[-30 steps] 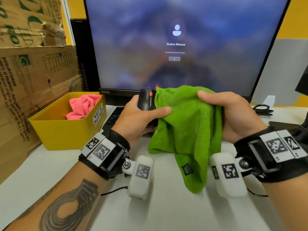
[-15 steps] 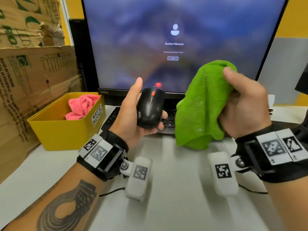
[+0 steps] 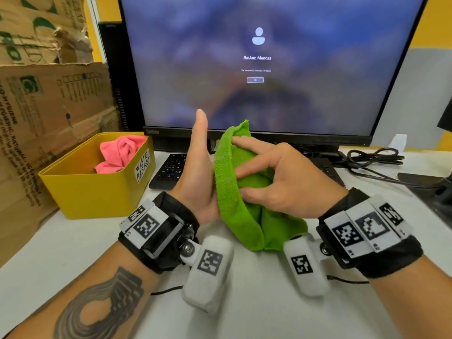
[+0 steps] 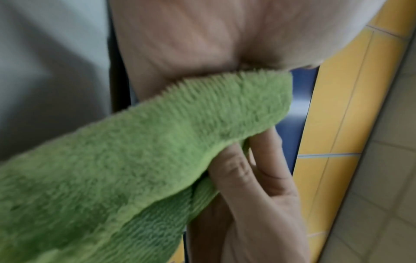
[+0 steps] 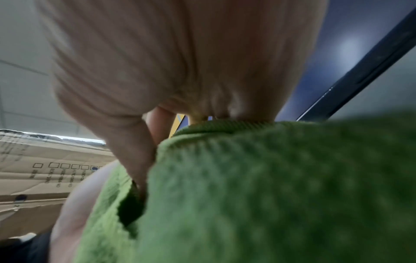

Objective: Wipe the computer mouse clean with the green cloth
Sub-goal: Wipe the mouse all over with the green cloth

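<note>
The green cloth (image 3: pixel 234 192) is bunched between both hands above the white desk (image 3: pixel 256 314). The computer mouse is hidden under it. My left hand (image 3: pixel 200 172) cups the bundle from the left, with its thumb straight up and its fingers out of sight behind the cloth. From the right, my right hand (image 3: pixel 276 172) presses bent, spread fingers into the cloth. In the right wrist view the right thumb digs into a fold of the cloth (image 5: pixel 270 186). Only the cloth (image 4: pixel 157 151) shows against the palm in the left wrist view.
A yellow waste basket (image 3: pixel 73 192) holding a pink cloth (image 3: pixel 119 152) stands at the left. A black keyboard (image 3: pixel 171 170) and a monitor (image 3: pixel 256 69) lie behind the hands. Cardboard boxes (image 3: pixel 49 106) line the left side, and black cables (image 3: pixel 374 157) lie at the right.
The right hand brought the cloth down from beside the mouse and over it. The mouse, bare in the left hand half a second ago, is now covered.
</note>
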Available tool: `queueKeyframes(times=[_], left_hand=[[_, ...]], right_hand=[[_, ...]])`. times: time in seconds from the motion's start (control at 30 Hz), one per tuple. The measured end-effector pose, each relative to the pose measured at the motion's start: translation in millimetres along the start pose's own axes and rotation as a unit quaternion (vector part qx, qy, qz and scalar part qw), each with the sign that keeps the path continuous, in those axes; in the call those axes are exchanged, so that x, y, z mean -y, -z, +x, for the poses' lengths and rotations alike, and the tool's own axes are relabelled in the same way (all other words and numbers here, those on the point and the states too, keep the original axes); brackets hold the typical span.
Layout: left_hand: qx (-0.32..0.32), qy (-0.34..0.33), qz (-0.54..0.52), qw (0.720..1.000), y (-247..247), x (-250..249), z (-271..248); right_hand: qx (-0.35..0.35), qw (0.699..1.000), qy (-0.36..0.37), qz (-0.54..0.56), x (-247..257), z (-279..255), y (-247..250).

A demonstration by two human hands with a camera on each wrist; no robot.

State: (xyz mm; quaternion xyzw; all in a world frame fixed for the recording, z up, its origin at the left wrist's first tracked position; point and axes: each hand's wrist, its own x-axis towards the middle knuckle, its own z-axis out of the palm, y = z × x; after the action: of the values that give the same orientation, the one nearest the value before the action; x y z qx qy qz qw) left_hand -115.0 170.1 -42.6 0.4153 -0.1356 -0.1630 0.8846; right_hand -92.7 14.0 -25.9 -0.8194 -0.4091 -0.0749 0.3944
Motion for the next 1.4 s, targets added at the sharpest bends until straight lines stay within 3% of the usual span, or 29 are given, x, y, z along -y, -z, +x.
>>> queueKeyframes(times=[0.17, 0.23, 0.4, 0.5, 0.6, 0.77, 0.87, 0.93, 1.1, 1.23, 1.4], left_hand=[[0.050, 0.021, 0.005, 0.999, -4, 1, -1], [0.031, 0.007, 0.022, 0.999, -2, 1, -1], [0.013, -0.006, 0.032, 0.999, -4, 1, 0], [-0.001, -0.020, 0.027, 0.999, -5, 4, 2], [0.013, -0.016, 0.038, 0.999, -4, 8, 4], [0.072, 0.022, 0.066, 0.995, 3, 9, 5], [0.097, 0.029, 0.128, 0.987, 6, 9, 5], [0.065, 0.010, 0.217, 0.974, 5, 10, 4], [-0.009, -0.042, 0.429, 0.902, 20, 18, 8], [-0.069, -0.069, 0.471, 0.877, 29, 9, 11], [-0.090, -0.106, 0.524, 0.840, 31, 1, 13]], right_hand=[[-0.050, 0.998, -0.007, 0.041, 2, -3, 4], [-0.068, 0.994, 0.003, 0.089, 1, -3, 5], [-0.195, 0.969, 0.020, 0.149, -15, -4, 14], [-0.153, 0.971, 0.034, 0.179, -10, -6, 11], [-0.095, 0.992, 0.021, 0.084, -7, -2, -1], [-0.106, 0.994, -0.027, 0.006, -10, 0, 3], [-0.129, 0.990, -0.025, 0.045, -15, -1, 10], [-0.156, 0.982, -0.035, 0.100, -19, -1, 14], [-0.220, 0.942, -0.070, 0.242, -22, 2, 15], [-0.276, 0.916, -0.102, 0.272, -22, 3, 16], [-0.300, 0.888, -0.117, 0.329, -29, 2, 22]])
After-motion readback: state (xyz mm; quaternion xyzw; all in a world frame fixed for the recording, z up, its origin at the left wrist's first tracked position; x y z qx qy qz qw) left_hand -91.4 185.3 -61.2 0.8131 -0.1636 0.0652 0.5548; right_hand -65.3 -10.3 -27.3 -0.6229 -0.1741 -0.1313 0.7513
